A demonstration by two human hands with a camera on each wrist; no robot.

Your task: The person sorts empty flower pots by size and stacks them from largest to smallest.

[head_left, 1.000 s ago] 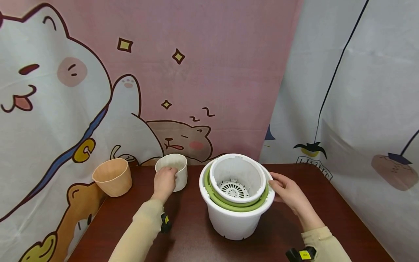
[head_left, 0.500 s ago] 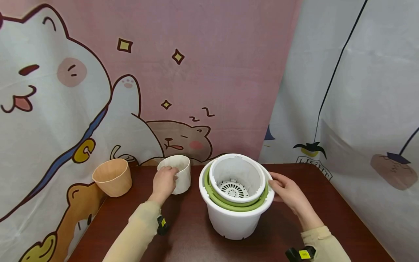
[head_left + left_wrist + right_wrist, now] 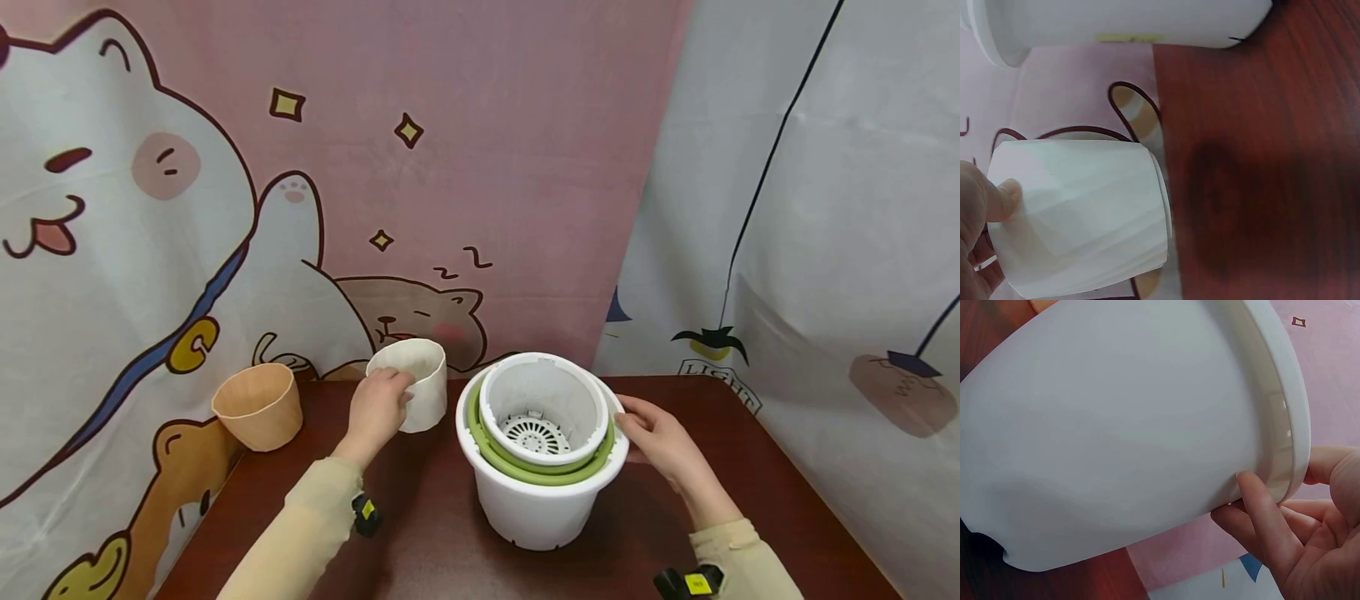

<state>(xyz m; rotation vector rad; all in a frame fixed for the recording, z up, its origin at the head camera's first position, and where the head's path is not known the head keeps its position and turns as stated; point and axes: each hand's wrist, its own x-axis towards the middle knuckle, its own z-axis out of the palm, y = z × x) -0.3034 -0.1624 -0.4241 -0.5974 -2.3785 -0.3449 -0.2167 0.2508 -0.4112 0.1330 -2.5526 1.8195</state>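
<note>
My left hand (image 3: 377, 410) pinches the near-left rim of a small white plant pot (image 3: 429, 400), thumb outside and fingers over the edge. In the left wrist view the thumb presses on the faceted wall of this white pot (image 3: 1085, 215), which appears raised off the table. To its right stands a large white flowerpot (image 3: 534, 518), with a green pot (image 3: 551, 478) and a smaller white pot with a slotted bottom (image 3: 551, 392) nested inside. My right hand (image 3: 666, 450) grips the large pot's right rim; the right wrist view shows fingertips (image 3: 1249, 481) under the lip.
A peach-coloured pot (image 3: 262, 414) stands at the table's left edge. The dark red-brown table (image 3: 442, 558) backs onto a pink cartoon curtain (image 3: 525, 167). A pale curtain (image 3: 825, 250) hangs on the right.
My left hand has moved the small white pot to the right, towards the nested pots, and slightly upward. My right hand and the large flowerpot have stayed in place.
</note>
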